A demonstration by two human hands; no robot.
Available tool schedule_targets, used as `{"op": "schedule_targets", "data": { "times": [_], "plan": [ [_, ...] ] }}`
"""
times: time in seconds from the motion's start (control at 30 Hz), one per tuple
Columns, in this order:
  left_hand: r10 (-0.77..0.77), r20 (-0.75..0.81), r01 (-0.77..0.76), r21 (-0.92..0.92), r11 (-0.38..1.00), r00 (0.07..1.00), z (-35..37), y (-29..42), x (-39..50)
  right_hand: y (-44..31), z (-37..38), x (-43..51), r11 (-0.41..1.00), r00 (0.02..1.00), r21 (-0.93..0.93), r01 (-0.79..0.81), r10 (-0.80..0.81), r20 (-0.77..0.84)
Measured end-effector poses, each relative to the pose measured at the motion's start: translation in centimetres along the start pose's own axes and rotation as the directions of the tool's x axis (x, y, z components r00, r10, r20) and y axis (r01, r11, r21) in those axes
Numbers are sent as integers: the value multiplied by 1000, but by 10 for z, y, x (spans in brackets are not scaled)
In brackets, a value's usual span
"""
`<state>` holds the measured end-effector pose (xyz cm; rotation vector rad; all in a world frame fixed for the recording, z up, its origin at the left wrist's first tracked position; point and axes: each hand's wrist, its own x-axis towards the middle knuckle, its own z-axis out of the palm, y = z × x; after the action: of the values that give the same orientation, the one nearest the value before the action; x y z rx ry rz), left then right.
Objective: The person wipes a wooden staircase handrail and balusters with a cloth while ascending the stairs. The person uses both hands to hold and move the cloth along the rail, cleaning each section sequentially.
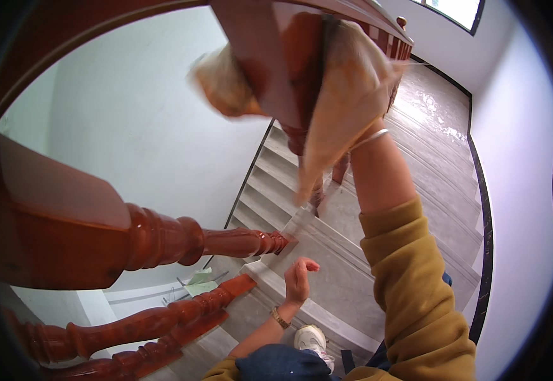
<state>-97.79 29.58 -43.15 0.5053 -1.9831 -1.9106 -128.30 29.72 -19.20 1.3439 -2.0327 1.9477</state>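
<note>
My right hand, mostly covered by a pale, orange-stained cloth, is raised at the upper middle against a square-topped wooden baluster under the handrail. Another part of the cloth shows on the baluster's left side, blurred. The fingers of my right hand are hidden, so their grip cannot be seen. My left hand is low at the middle, above the stairs, with its fingers bent and apart from any baluster. No object shows in it. A bracelet or watch is on that wrist.
A large turned wooden baluster stands close at the left, with more balusters below it. The reddish handrail curves along the top left. Stone steps lie around my shoe. A white wall rises at the right.
</note>
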Motion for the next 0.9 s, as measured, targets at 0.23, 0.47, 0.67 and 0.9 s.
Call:
{"op": "schedule_targets", "data": {
  "times": [0.23, 0.47, 0.67, 0.9],
  "plan": [
    [297, -96, -293, 51, 955, 950, -7, 35, 57, 41, 5, -7, 994, 995, 81, -76, 70, 66],
    [28, -156, -60, -205, 977, 987, -3, 24, 51, 100, 50, -132, 988, 981, 151, -45, 72, -178],
    [11, -125, -21, -84, 996, 992, 0, 8, 41, 144, 119, -185, 893, 860, -352, -281, 72, -505],
    [-48, -174, 28, -118, 993, 984, -8, -1, 41, 140, 120, -132, 914, 767, -383, -135, -148, -624]
  ]
}}
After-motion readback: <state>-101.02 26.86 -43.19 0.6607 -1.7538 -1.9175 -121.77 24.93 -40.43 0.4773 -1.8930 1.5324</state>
